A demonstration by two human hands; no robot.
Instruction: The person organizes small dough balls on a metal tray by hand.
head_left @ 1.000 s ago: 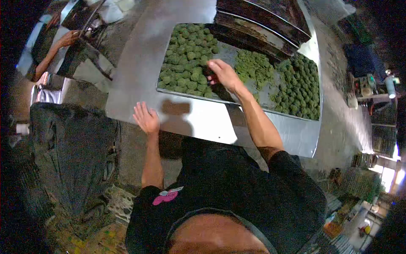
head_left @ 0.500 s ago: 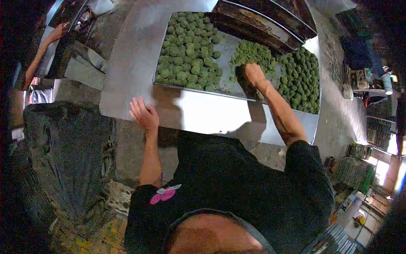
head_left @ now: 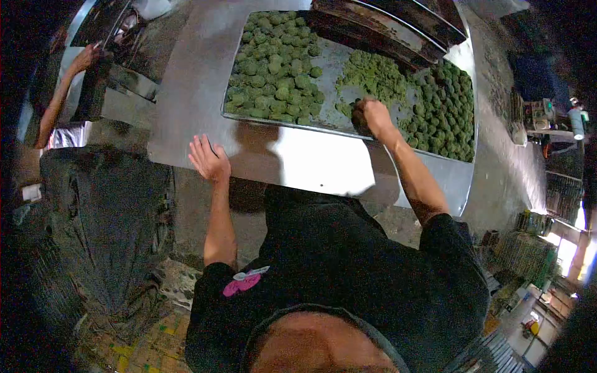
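Observation:
A shallow metal tray lies on the metal table. Rounded green lumps fill its left part, and smaller green lumps cover the right. Between them is a heap of loose, crumbly green material. My right hand is closed in a fist over the tray, just on the near side of that heap; whatever its fingers hold is hidden. With fingers spread, my left hand rests at the table's near edge, left of the tray, holding nothing.
Dark long boxes or trays are stacked behind the tray. A black plastic cover drapes something at lower left. Another person's arm reaches in at upper left. Shelving with items stands at right.
My right hand has shifted slightly nearer to me, away from the crumbly heap, and remains closed. My left hand stays at the table edge. The camera view has tilted a little.

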